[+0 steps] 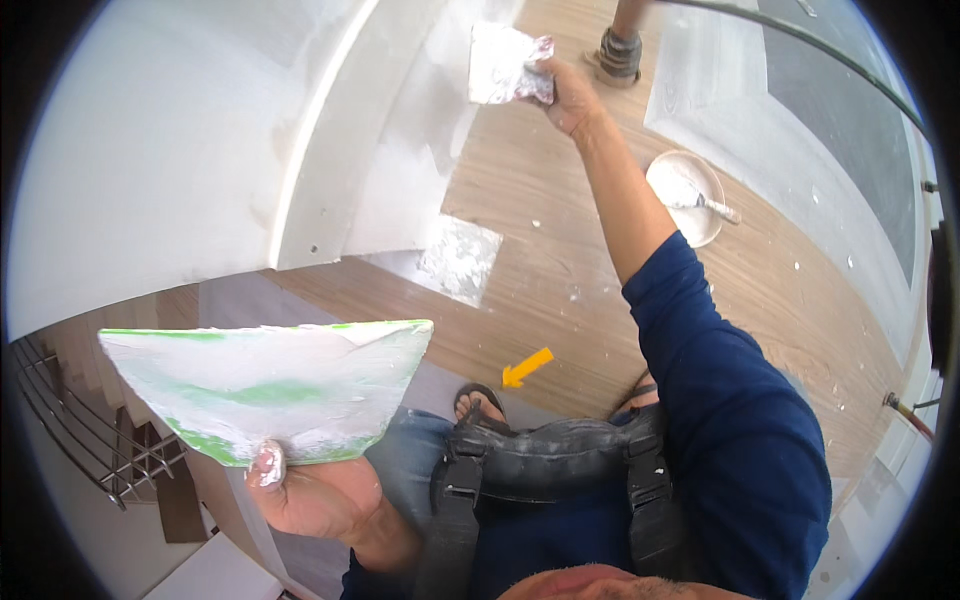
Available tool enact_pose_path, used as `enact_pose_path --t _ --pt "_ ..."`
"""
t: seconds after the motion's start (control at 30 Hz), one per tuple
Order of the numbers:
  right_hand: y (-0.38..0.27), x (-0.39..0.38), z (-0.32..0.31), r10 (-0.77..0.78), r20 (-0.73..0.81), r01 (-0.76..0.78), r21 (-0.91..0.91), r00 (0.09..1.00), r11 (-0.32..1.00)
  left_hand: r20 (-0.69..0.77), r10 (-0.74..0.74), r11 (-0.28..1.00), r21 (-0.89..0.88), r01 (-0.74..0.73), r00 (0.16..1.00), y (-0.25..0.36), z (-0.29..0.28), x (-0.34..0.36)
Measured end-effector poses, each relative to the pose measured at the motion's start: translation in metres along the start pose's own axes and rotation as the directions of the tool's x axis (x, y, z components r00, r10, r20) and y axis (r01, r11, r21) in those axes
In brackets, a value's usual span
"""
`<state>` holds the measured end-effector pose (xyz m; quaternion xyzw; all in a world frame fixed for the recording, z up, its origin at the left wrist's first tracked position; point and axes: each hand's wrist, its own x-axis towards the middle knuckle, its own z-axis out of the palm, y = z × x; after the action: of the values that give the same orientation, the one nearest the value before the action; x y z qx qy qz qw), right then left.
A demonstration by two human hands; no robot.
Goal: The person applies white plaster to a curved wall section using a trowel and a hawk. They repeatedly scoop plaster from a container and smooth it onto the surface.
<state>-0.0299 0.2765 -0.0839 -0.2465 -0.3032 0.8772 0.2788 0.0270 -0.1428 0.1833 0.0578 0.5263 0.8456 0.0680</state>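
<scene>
Above the wood-look floor (560,275), toward the left edge where it meets the wall, a green board (205,441) is held flat, with its straight long edge turned away from the body. It is gripped by the left hand (320,500), whose paste-smeared thumb is pressed over the near edge. White paste (300,355) is spread over most of its face, with green showing through in streaks. Farther out, a flat scraper (495,65) is pinched in the right hand (570,95), and its face is thickly coated; whether the wall is touched by it cannot be made out from this angle.

Behind the scraper, the lower white wall (400,150) is marked by uneven greyish patches, so some coating appears to have been done, while an even finish seems not yet reached. Plenty of paste is left on the board, and the load on the scraper looks unspent.

On the floor, a white-smeared square (460,262) is seen at the left edge, near the wall's lower corner. By the right edge, beside pale sheeting (700,85), a round bowl (703,172) is set, with paste inside and 1 small tool (722,210) laid across its rim.
</scene>
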Motion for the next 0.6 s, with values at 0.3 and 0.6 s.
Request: enact_pose_path --t 0.3,0.6 --pt "-0.009 -0.015 0.102 -0.207 -0.157 0.192 -0.107 0.966 0.976 -0.032 0.048 0.999 -0.010 -0.049 0.998 0.008 -0.017 -0.010" --pt "-0.049 -0.004 0.142 -0.308 -0.093 0.262 -0.333 0.947 0.906 -0.022 0.037 0.999 0.014 -0.036 0.999 0.008 -0.014 -0.015"
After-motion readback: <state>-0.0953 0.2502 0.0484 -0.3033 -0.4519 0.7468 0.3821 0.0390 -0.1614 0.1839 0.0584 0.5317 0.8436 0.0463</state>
